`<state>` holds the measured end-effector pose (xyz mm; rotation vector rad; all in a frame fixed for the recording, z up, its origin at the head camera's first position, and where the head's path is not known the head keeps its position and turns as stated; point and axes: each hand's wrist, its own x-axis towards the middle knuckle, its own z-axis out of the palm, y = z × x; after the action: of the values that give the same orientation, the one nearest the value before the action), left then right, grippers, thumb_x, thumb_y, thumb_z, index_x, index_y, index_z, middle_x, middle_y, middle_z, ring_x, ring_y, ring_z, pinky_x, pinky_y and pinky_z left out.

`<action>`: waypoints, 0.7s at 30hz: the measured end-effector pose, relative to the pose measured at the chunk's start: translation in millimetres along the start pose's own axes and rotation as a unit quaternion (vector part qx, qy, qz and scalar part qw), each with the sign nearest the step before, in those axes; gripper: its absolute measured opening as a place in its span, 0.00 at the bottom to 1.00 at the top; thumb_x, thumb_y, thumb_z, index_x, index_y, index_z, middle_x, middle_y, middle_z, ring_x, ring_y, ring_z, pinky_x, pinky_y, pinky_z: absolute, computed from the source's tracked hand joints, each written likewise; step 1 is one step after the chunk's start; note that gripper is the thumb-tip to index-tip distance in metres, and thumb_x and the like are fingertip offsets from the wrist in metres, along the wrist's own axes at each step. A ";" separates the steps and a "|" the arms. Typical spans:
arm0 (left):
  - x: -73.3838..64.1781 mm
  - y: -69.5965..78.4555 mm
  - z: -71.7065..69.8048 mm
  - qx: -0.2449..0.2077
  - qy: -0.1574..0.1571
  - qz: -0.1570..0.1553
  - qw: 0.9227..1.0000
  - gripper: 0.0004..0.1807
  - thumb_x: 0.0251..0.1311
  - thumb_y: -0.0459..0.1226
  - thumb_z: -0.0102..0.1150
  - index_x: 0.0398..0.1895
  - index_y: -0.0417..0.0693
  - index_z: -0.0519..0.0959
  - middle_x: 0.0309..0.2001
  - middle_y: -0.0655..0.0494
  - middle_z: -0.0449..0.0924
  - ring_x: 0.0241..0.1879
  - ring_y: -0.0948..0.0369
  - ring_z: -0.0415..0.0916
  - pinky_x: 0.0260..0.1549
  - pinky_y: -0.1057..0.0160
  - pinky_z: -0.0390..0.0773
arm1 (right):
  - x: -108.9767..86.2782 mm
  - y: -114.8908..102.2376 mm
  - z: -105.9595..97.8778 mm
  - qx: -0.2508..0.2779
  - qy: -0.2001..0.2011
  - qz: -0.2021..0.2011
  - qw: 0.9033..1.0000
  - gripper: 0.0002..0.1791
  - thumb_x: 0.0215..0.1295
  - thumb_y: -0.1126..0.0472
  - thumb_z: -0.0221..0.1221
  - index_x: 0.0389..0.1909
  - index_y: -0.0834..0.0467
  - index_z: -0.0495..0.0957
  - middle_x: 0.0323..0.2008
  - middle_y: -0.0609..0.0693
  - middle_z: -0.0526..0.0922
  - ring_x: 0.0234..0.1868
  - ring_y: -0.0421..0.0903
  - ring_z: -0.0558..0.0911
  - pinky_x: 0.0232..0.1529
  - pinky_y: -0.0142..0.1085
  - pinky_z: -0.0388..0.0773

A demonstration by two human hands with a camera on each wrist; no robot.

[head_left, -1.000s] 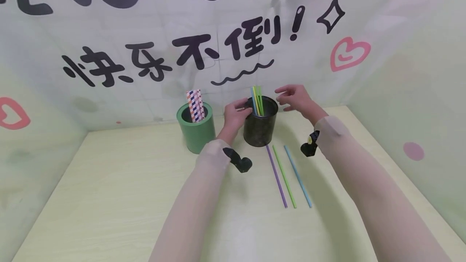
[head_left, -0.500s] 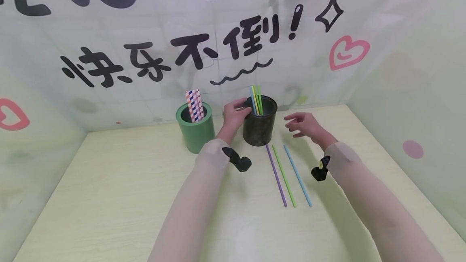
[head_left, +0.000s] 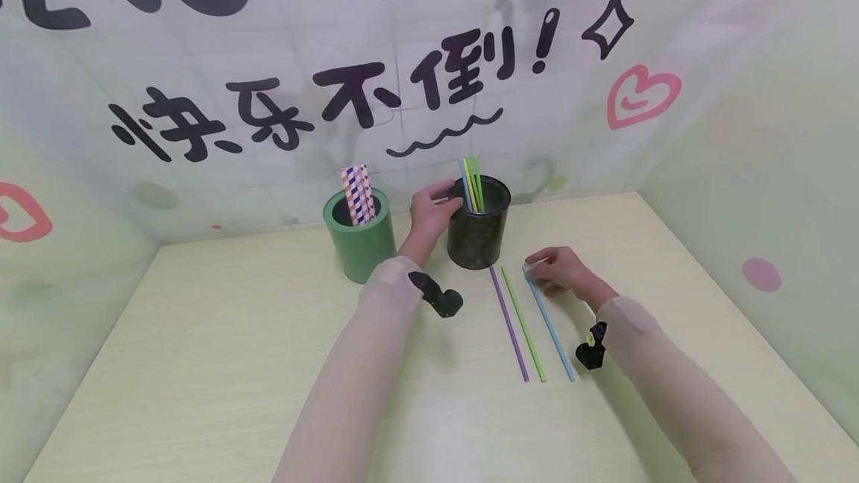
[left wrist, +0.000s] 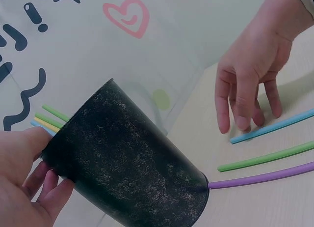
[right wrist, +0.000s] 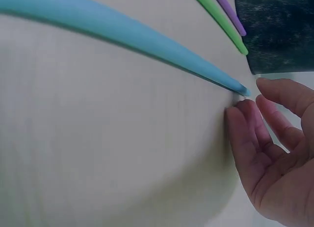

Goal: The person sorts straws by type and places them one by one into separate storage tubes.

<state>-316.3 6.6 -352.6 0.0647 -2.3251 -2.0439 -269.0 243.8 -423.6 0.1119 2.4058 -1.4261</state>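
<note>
At the back of the table stands a black cup (head_left: 476,239) with several blue, yellow and green straws (head_left: 473,186) in it. My left hand (head_left: 431,213) grips its rim on the left side. To the right, my right hand (head_left: 560,272) hovers at the far end of a blue straw (head_left: 552,330) lying on the table. In the right wrist view, thumb and fingers (right wrist: 240,133) are apart around that straw's tip, not pinching it. A green straw (head_left: 524,326) and a purple straw (head_left: 509,326) lie beside it, their far ends near the cup's base.
Left of the black cup stands a green cup (head_left: 361,248) with several patterned paper straws (head_left: 358,196). A white printed sheet (head_left: 268,43) hangs behind the table (head_left: 221,364). A wall (head_left: 765,207) rises along the right side.
My right hand has come away from the black cup's right side, moving down and towards me to the blue straw's far end. The left hand stays at the cup's rim.
</note>
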 end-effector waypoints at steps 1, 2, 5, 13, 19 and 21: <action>0.1 -0.2 0.1 0.000 0.000 0.000 1.000 0.21 0.55 0.30 0.59 0.55 0.42 0.75 0.50 0.45 0.76 0.49 0.54 0.74 0.46 0.64 0.77 | -0.3 0.9 1.4 -0.001 0.001 0.003 1.000 0.19 0.61 0.65 0.57 0.53 0.67 0.72 0.33 0.55 0.78 0.27 0.43 0.76 0.26 0.33 0.80; 0.1 -0.2 0.3 0.000 0.001 0.001 1.000 0.21 0.55 0.30 0.59 0.54 0.42 0.75 0.50 0.45 0.76 0.49 0.54 0.74 0.46 0.64 0.77 | -0.4 1.7 2.8 0.000 0.004 0.007 1.000 0.20 0.60 0.65 0.58 0.52 0.67 0.72 0.32 0.55 0.78 0.26 0.43 0.75 0.25 0.33 0.79; 0.6 -0.8 0.8 -0.002 0.001 0.002 1.000 0.21 0.55 0.29 0.59 0.54 0.43 0.75 0.50 0.45 0.76 0.49 0.54 0.74 0.46 0.65 0.77 | 0.1 3.4 5.8 -0.004 0.014 0.008 1.000 0.20 0.59 0.64 0.60 0.52 0.66 0.73 0.31 0.54 0.78 0.25 0.42 0.75 0.24 0.31 0.78; 0.9 -1.2 0.9 -0.004 0.001 0.004 1.000 0.21 0.55 0.29 0.60 0.54 0.42 0.75 0.50 0.45 0.76 0.49 0.54 0.74 0.45 0.64 0.77 | 1.3 5.2 9.4 -0.011 0.028 0.011 0.999 0.21 0.57 0.65 0.61 0.52 0.67 0.73 0.31 0.54 0.77 0.24 0.42 0.74 0.24 0.31 0.77; 1.0 -1.4 0.8 -0.002 0.001 0.005 1.000 0.21 0.55 0.29 0.60 0.54 0.42 0.75 0.50 0.45 0.76 0.49 0.54 0.74 0.46 0.65 0.77 | 3.7 5.1 12.8 -0.009 0.043 0.012 0.999 0.20 0.56 0.67 0.61 0.50 0.68 0.73 0.31 0.54 0.77 0.22 0.41 0.74 0.22 0.30 0.77; 0.5 -1.2 0.5 -0.004 0.002 0.005 1.000 0.21 0.55 0.29 0.59 0.54 0.42 0.75 0.50 0.45 0.76 0.49 0.54 0.74 0.46 0.65 0.77 | 4.5 4.7 13.7 -0.005 0.044 0.013 0.999 0.20 0.56 0.68 0.61 0.49 0.69 0.73 0.32 0.54 0.77 0.22 0.41 0.74 0.23 0.30 0.77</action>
<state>-316.7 6.9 -353.8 0.0577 -2.3105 -2.0468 -268.7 233.8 -435.0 0.2072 2.4721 -1.4240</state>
